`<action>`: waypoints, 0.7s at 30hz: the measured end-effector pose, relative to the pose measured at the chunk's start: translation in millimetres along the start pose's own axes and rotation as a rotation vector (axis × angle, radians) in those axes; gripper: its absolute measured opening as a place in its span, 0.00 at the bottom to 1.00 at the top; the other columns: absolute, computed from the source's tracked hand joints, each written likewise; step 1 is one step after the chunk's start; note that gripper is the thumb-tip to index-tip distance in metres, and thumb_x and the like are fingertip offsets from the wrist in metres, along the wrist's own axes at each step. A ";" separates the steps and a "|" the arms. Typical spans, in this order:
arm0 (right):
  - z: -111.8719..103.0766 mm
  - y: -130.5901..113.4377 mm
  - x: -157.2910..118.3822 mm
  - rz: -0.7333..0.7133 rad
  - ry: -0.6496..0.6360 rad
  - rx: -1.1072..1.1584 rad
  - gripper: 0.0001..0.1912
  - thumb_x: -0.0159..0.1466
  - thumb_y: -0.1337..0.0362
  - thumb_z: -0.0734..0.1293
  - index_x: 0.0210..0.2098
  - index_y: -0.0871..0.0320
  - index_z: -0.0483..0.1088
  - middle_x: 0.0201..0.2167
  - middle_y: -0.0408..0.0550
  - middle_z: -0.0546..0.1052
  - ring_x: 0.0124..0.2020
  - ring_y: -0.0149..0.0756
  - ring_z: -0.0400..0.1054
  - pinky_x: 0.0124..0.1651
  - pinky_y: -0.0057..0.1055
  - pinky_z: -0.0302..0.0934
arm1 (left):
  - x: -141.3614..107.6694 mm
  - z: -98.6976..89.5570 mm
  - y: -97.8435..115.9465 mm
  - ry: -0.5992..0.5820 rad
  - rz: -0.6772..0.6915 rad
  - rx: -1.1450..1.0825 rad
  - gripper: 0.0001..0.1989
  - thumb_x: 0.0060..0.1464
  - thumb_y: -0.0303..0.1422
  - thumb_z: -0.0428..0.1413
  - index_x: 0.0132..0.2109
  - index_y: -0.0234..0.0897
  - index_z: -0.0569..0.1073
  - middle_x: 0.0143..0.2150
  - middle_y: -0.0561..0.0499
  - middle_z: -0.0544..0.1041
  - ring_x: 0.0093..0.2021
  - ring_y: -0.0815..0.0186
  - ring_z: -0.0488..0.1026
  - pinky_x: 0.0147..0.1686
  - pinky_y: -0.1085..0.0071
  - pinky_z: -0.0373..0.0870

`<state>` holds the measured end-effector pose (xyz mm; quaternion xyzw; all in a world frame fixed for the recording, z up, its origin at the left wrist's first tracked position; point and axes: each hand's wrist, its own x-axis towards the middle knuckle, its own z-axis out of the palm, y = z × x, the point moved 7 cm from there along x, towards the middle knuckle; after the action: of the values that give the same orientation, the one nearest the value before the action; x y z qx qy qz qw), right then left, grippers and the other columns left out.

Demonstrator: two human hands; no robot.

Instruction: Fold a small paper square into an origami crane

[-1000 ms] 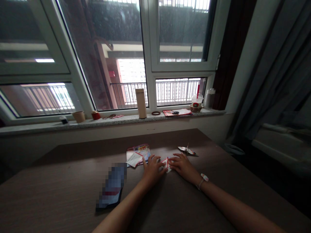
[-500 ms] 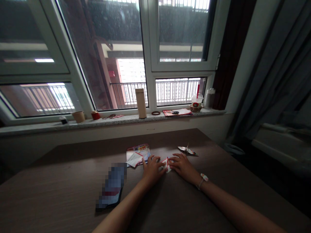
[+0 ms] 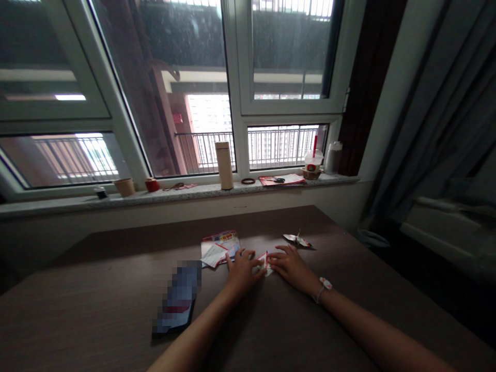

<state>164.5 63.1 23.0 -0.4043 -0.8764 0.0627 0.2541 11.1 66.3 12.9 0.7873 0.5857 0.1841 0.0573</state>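
A small folded piece of red-and-white paper (image 3: 265, 263) lies on the brown table between my hands. My left hand (image 3: 243, 269) holds its left side, fingers bent and the tips against the paper. From the other side my right hand (image 3: 290, 264) has its fingertips on the right edge; that wrist wears a bracelet. Just beyond the right hand rests a folded paper crane (image 3: 297, 240) with spread wings. Printed paper sheets (image 3: 219, 249) are stacked beyond my left hand. The finer folds are too small to make out.
A phone (image 3: 178, 299) with a blurred screen lies left of my left forearm. On the windowsill (image 3: 186, 195) stand a beige flask (image 3: 223, 165), a paper cup (image 3: 124, 187), a drink cup with a red straw (image 3: 313, 161) and a grey bottle (image 3: 333, 158). Scissors (image 3: 278, 180) rest on papers there.
Almost nothing differs. Both hands stay at the folded paper in nearly the same pose, and the view has shifted very slightly.
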 end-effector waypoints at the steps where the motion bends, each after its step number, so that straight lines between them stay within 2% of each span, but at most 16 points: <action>1: 0.4 0.5 -0.1 0.000 0.002 0.000 0.14 0.68 0.60 0.62 0.50 0.43 0.74 0.53 0.42 0.77 0.61 0.47 0.59 0.64 0.54 0.48 | 0.1 -0.3 0.2 -0.002 -0.002 0.001 0.14 0.55 0.46 0.57 0.47 0.55 0.78 0.61 0.51 0.70 0.65 0.47 0.55 0.62 0.31 0.38; 8: 0.3 -0.5 -1.0 0.006 0.026 -0.031 0.14 0.68 0.59 0.62 0.51 0.42 0.74 0.52 0.42 0.77 0.60 0.48 0.60 0.64 0.53 0.48 | 1.2 -0.2 0.6 -0.021 -0.016 0.004 0.14 0.55 0.47 0.57 0.48 0.56 0.78 0.61 0.52 0.70 0.66 0.48 0.55 0.62 0.31 0.38; 18: 0.6 -2.6 -1.6 0.032 0.043 -0.022 0.15 0.69 0.60 0.61 0.52 0.45 0.74 0.52 0.44 0.77 0.54 0.42 0.65 0.59 0.44 0.56 | 0.0 -1.6 1.6 -0.003 -0.002 -0.015 0.13 0.55 0.45 0.58 0.47 0.55 0.78 0.61 0.52 0.70 0.66 0.48 0.55 0.62 0.30 0.37; 21: 0.2 -3.7 -1.1 0.036 0.043 -0.010 0.15 0.69 0.60 0.61 0.51 0.45 0.74 0.52 0.43 0.77 0.53 0.41 0.65 0.59 0.42 0.57 | 0.6 -3.1 3.0 0.030 0.014 -0.025 0.10 0.54 0.44 0.60 0.44 0.55 0.80 0.60 0.52 0.70 0.66 0.48 0.55 0.62 0.31 0.34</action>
<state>162.5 59.8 23.6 -0.4223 -0.8637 0.0541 0.2696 12.8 65.5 16.8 0.7877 0.5786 0.2036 0.0570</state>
